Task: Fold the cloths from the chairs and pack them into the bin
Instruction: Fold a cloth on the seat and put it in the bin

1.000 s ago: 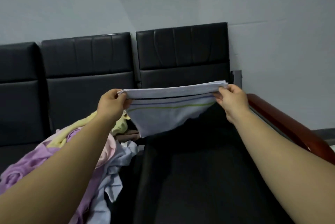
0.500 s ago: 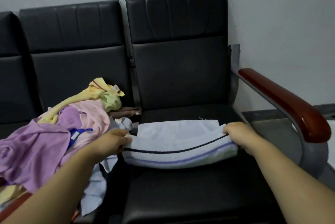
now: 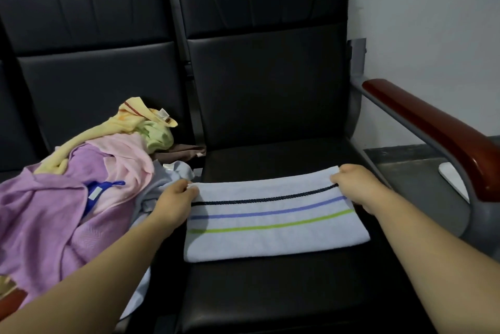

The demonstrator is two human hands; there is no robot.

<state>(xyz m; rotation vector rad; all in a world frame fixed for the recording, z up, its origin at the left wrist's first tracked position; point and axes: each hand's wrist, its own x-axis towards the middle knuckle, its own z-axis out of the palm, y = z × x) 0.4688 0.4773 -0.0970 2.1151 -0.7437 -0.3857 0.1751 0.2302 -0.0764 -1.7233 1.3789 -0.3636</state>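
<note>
1. Far left, a heap of unfolded cloths lies on the seat of the left chair [image 3: 94,84]. A purple cloth [image 3: 40,214] is at the front with a pink cloth [image 3: 127,160] over it. A yellow cloth [image 3: 116,125] trails along the top, and a green cloth [image 3: 158,136] is bunched at the back.
2. Something blue [image 3: 100,190] pokes out between the purple and the pink; I cannot tell what it is.
3. At the heap's right edge, a brown cloth [image 3: 184,151] lies by the gap between the seats. A pale grey-blue cloth [image 3: 173,171] lies just in front of it.
4. My left hand [image 3: 176,198] pinches the far left corner of the striped towel [image 3: 270,236], thumb and fingertips closed on its edge.
5. The towel is folded into a long white band and lies flat across the black seat of the right chair [image 3: 270,293], towards its front half. Three stripes run along its length: dark navy farthest from me, then blue, then green.
6. My right hand [image 3: 354,185] grips the far right corner, fingers curled over the edge where the navy stripe ends.
7. Beside that, the reddish-brown wooden armrest [image 3: 433,128] sits on a grey metal frame. Something flat and white [image 3: 451,176] lies on the floor under it.
</note>
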